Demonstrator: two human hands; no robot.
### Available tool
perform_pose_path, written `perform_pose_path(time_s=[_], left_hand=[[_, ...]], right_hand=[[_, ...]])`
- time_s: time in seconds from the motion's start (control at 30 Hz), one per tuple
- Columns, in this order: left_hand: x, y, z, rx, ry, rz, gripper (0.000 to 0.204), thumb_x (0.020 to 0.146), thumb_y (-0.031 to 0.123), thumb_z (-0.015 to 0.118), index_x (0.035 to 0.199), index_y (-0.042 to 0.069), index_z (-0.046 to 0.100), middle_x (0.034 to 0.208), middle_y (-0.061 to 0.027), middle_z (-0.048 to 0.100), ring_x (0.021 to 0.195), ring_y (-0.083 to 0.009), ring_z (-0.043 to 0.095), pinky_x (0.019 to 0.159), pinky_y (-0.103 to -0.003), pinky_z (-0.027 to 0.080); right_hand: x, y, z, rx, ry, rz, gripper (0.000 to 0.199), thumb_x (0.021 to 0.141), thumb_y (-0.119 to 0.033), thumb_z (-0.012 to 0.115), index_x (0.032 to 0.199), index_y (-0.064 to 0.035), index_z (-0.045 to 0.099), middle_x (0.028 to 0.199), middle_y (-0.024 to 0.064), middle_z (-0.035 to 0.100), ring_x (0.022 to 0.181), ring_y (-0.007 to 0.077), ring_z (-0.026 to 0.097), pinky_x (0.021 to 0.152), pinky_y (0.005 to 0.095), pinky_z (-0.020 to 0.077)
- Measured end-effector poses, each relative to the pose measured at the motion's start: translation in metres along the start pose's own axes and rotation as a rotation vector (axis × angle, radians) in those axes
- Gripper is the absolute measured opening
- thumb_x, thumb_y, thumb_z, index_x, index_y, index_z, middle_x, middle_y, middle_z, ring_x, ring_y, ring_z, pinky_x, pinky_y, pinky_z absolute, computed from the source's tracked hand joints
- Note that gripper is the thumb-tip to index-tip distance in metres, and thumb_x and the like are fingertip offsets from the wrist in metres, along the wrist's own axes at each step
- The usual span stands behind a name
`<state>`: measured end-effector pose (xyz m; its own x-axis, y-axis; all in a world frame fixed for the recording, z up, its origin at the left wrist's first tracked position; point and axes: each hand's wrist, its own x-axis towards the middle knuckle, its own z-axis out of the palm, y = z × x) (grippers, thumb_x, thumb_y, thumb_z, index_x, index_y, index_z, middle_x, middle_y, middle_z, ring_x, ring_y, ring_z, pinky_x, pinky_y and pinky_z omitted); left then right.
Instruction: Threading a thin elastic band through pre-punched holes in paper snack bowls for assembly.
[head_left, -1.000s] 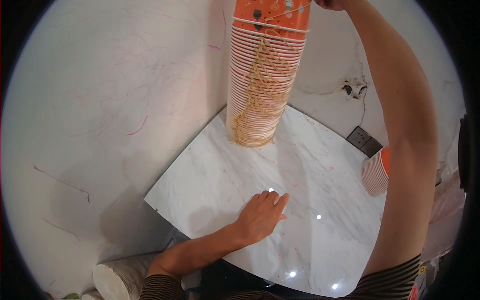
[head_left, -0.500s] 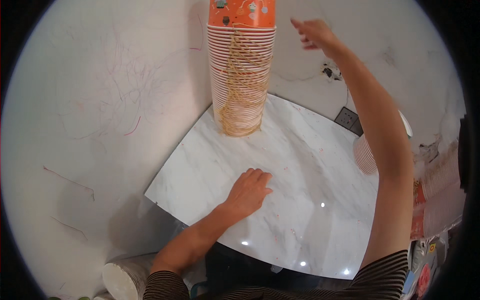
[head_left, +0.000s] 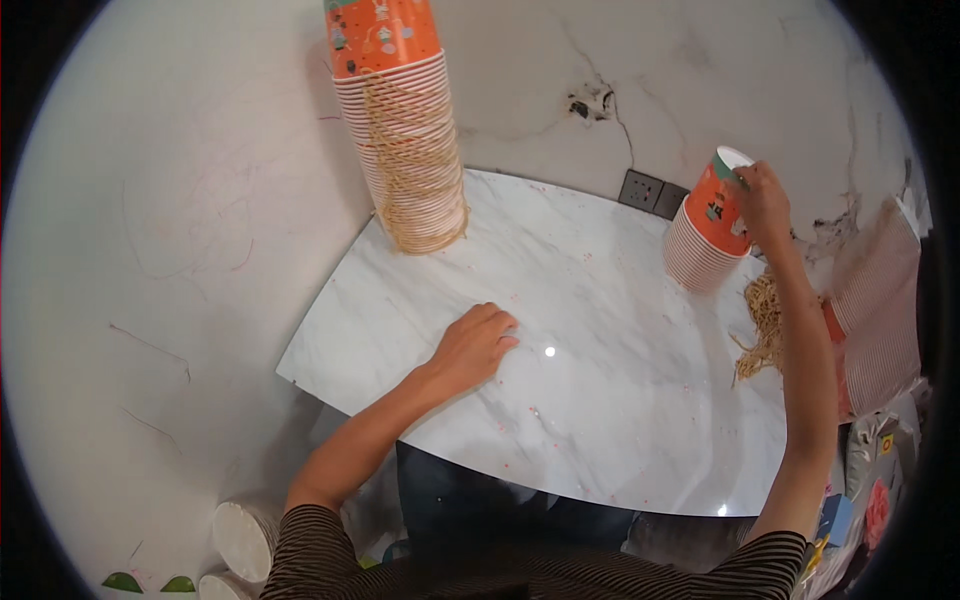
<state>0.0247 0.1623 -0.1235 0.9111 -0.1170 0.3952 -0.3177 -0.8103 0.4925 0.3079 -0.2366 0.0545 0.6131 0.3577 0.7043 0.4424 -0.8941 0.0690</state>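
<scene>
On the white marbled table (head_left: 620, 370), my left hand (head_left: 478, 342) lies palm down, fingers loosely spread, holding nothing. At the table's far right, my right hand (head_left: 766, 205) pinches the rim of the top orange paper cup (head_left: 712, 207). That cup sits upright in a short stack of white-rimmed paper cups (head_left: 695, 255); the fingertips are partly hidden. Farther back on the left rises a tall stack of similar paper cups (head_left: 350, 140), an orange patterned one on top. Loops of tan cord (head_left: 408, 160) hang down the tall stack's side.
A bunch of loose tan cords (head_left: 762, 325) lies by my right forearm. Clear bags of stacked cups (head_left: 880, 310) stand beyond the right edge. Behind the table is a wall with a dark socket (head_left: 640, 190). Round white stacked items (head_left: 243, 540) stand at lower left.
My right hand has moved from beside the tall stack's top to the short stack at right, taking hold of its top cup. The view has shifted right; my left hand remains on the table.
</scene>
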Motion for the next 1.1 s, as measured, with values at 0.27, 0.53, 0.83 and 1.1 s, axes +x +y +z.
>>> perform_pose_path(time_s=[0.27, 0.53, 0.83, 1.1], left_hand=[[0.083, 0.105, 0.065, -0.09, -0.093, 0.262, 0.035, 0.091, 0.008, 0.073, 0.122, 0.001, 0.059, 0.119, -0.0154, 0.064, 0.111, -0.037, 0.06, 0.092, -0.044, 0.052], [0.188, 0.153, 0.173, -0.07, 0.201, 0.519, 0.046, 0.085, 0.001, 0.073, 0.128, -0.004, 0.056, 0.131, -0.0221, 0.058, 0.121, -0.0405, 0.057, 0.101, -0.047, 0.05], [0.215, 0.166, 0.197, 0.062, 0.324, 0.519, 0.05, 0.08, -0.004, 0.066, 0.129, -0.005, 0.056, 0.128, -0.0224, 0.056, 0.121, -0.041, 0.055, 0.103, -0.049, 0.047], [0.23, 0.166, 0.201, 0.139, 0.417, 0.579, 0.047, 0.081, 0.0, 0.062, 0.127, -0.009, 0.058, 0.122, -0.0219, 0.057, 0.115, -0.0389, 0.056, 0.096, -0.046, 0.048]], right_hand=[[0.036, 0.015, -0.004, 0.297, -0.068, 0.283, 0.023, 0.085, -0.026, 0.071, 0.095, -0.0072, 0.08, 0.085, 0.0137, 0.076, 0.079, 0.03, 0.073, 0.075, 0.0431, 0.0564], [0.012, -0.006, -0.007, 0.295, 0.0, 0.125, 0.021, 0.084, -0.021, 0.072, 0.094, -0.0031, 0.079, 0.086, 0.0165, 0.075, 0.079, 0.0323, 0.072, 0.077, 0.044, 0.056], [0.008, -0.007, -0.013, 0.318, -0.073, 0.214, 0.02, 0.084, -0.017, 0.071, 0.092, -0.0015, 0.079, 0.082, 0.0163, 0.075, 0.075, 0.0307, 0.072, 0.072, 0.0432, 0.0551], [0.009, -0.003, -0.004, 0.413, -0.004, 0.214, 0.017, 0.083, -0.014, 0.07, 0.089, -0.0011, 0.078, 0.077, 0.0189, 0.073, 0.07, 0.0343, 0.071, 0.071, 0.0445, 0.0565]])
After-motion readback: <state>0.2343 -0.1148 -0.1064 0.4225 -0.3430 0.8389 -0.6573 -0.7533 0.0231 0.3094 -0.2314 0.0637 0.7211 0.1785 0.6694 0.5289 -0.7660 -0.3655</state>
